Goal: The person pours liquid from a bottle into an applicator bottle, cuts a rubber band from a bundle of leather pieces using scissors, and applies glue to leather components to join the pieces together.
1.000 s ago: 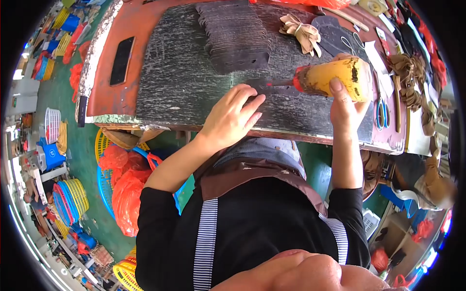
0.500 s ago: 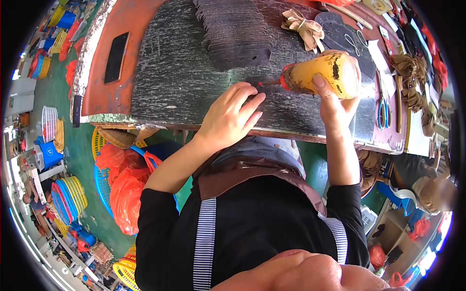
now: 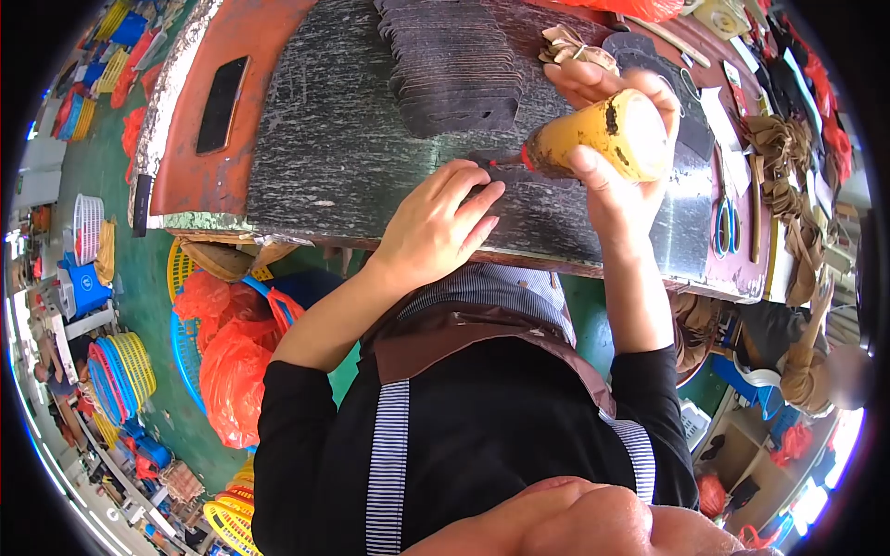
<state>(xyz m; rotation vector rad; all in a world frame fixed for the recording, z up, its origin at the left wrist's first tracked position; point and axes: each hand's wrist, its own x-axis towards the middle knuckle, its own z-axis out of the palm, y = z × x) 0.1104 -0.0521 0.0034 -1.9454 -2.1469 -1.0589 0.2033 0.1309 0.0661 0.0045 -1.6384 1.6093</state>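
A yellow bottle [image 3: 593, 137] with a red collar and dark nozzle lies tilted in my right hand [image 3: 616, 190], its tip pointing left, low over a small dark piece [image 3: 496, 165]. My left hand [image 3: 434, 222] rests palm down by the table's near edge, fingers bent and close together at that dark piece; what they hold, if anything, is too small to tell. Beyond my hands lies a row of overlapping dark pieces [image 3: 454, 69] on the streaked black board [image 3: 324, 139]. A tied tan bundle [image 3: 570, 46] sits behind the bottle.
A phone-like black slab [image 3: 222, 104] lies on the table's red left side. Blue-handled scissors [image 3: 726, 227] and a stick [image 3: 756, 208] are at the right. Below the left edge stands a blue basket with red bags [image 3: 236, 371]. Another person [image 3: 802, 357] is at the far right.
My right hand has shifted slightly left with the bottle, and its far fingers have lifted and spread from the bottle. My left hand has barely moved.
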